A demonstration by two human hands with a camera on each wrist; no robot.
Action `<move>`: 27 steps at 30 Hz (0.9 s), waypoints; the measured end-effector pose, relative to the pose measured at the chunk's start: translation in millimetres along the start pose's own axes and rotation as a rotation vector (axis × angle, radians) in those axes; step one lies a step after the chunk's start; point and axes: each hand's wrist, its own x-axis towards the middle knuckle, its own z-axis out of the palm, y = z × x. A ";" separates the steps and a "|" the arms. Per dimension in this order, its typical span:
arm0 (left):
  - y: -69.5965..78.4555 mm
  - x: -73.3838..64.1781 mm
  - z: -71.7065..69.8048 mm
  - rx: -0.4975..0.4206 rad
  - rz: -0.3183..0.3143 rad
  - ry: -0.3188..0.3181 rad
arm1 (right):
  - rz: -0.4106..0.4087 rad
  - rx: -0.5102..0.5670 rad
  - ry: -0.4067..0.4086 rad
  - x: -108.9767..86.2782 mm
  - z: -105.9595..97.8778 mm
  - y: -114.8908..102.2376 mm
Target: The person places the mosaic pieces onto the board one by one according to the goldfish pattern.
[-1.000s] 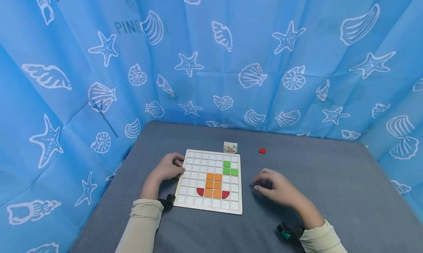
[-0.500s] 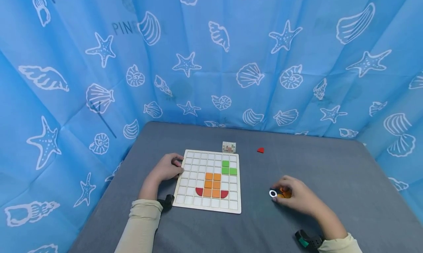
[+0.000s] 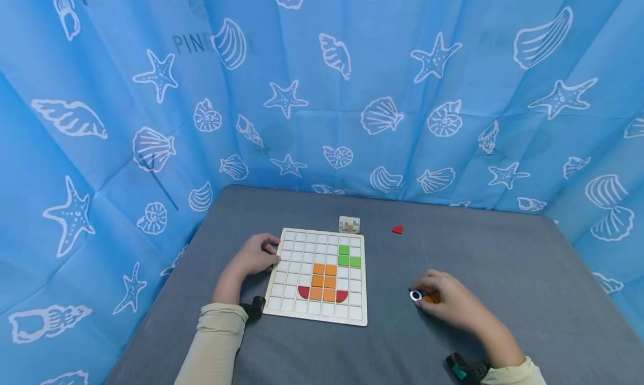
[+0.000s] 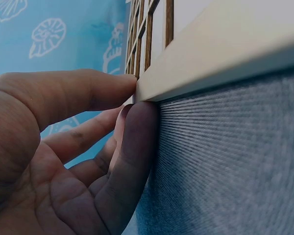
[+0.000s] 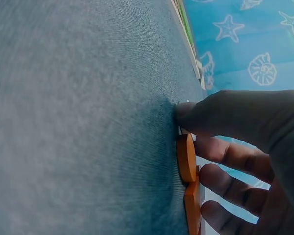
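- While my left hand (image 3: 254,255) is pinching the left edge of the gridded board (image 3: 294,277), orange squares (image 3: 318,281), green squares (image 3: 344,260) and two dark red pieces (image 3: 341,296) are lying on its cells.
- Right of the board, my right hand (image 3: 450,300) is pinching a white disc (image 3: 415,295) between thumb and forefinger.
- Loose orange pieces (image 5: 187,157) are sitting beside my other fingers.
- Farther back, a bright red piece (image 3: 397,229) is resting on the grey table (image 3: 483,251).

Room right of board (image 3: 282,304) until right hand (image 3: 453,301), perhaps 2 orange pieces (image 5: 186,159).
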 end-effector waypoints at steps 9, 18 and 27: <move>0.7 -2.0 -0.4 -0.002 0.004 0.005 | 0.027 0.047 0.003 3.1 2.7 1.2; 2.8 -3.9 -0.5 -0.011 0.010 0.006 | 0.012 0.024 0.056 13.3 3.8 -12.5; 0.6 -1.9 -0.3 -0.011 0.012 0.004 | -0.057 0.017 0.093 42.1 20.2 -35.6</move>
